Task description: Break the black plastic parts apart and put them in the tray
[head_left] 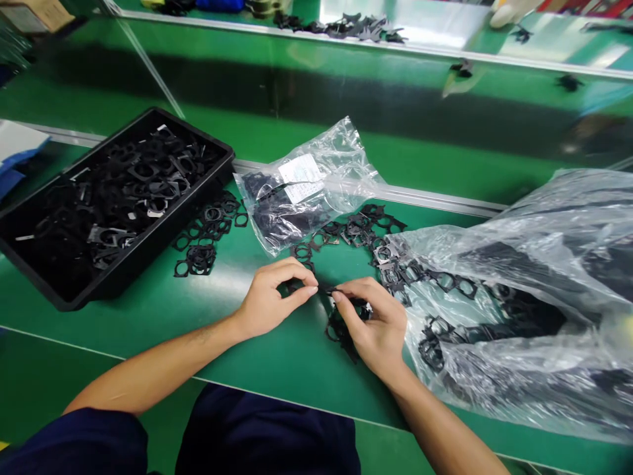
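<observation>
My left hand (274, 295) is closed in a pinch, thumb and forefinger pressed on a small black plastic part (324, 289) seen almost edge-on. Close on its right, my right hand (376, 318) also pinches black plastic between thumb and forefinger. Whether both hands grip one part or two touching ones, I cannot tell. Under the right hand lies a small heap of black plastic frames (341, 326) with round holes, partly hidden by the fingers. More loose black frames (363, 227) are scattered on the green table (237, 356) just beyond the hands.
At the left stands a black tray (111, 290) heaped with similar frames; a small pile (200, 259) lies beside it. Behind my hands is a labelled clear bag (346, 155) of black parts. A large open plastic bag (519, 389) spills frames at the right. A shelf (435, 39) runs across the back.
</observation>
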`<state>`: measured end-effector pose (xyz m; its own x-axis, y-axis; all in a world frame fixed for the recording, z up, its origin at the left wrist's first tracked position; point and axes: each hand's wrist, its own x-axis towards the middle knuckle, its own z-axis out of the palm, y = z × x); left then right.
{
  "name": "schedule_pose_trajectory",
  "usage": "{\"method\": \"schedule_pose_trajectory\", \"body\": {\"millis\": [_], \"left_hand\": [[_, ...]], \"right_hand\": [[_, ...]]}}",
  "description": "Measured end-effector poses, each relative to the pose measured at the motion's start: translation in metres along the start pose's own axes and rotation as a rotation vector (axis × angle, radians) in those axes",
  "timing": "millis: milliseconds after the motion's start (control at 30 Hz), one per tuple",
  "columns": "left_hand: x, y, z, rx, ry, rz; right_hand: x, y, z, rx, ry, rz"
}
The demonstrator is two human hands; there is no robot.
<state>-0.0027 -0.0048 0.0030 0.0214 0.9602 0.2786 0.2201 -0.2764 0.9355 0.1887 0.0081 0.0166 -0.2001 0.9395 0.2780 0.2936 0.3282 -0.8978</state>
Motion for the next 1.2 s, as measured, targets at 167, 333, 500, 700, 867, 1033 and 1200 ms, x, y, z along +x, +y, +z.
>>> {"method": "schedule_pose_trajectory", "body": {"millis": [167, 333, 500, 700, 867, 1033, 1200], "left_hand": [[-0.001, 0.000, 0.002, 0.034, -0.045, 0.002], [0.000, -0.006, -0.001, 0.187, -0.096, 0.288], [0.000, -0.006, -0.004, 0.256, 0.024, 0.350], [0.001, -0.006, -0.006, 0.192, 0.021, 0.256], [0.000, -0.005, -0.003, 0.150, 0.034, 0.228], [0.001, -0.005, -0.004, 0.126, 0.016, 0.270], [0.001, -0.004, -0.004, 0.124, -0.007, 0.307]], "right_hand": [[0.006, 0.002, 0.000, 0.391, -0.041, 0.440], [0.013, 0.005, -0.001, 0.673, -0.091, 0.704], [0.010, 0.003, 0.000, 0.466, -0.132, 0.533], [0.003, 0.000, -0.002, 0.148, -0.099, 0.104], [0.002, 0.002, -0.002, 0.117, -0.081, 0.057], [0.002, 0.002, -0.002, 0.123, -0.099, 0.062], [0.002, 0.003, 0.000, 0.179, -0.085, 0.104]]}}
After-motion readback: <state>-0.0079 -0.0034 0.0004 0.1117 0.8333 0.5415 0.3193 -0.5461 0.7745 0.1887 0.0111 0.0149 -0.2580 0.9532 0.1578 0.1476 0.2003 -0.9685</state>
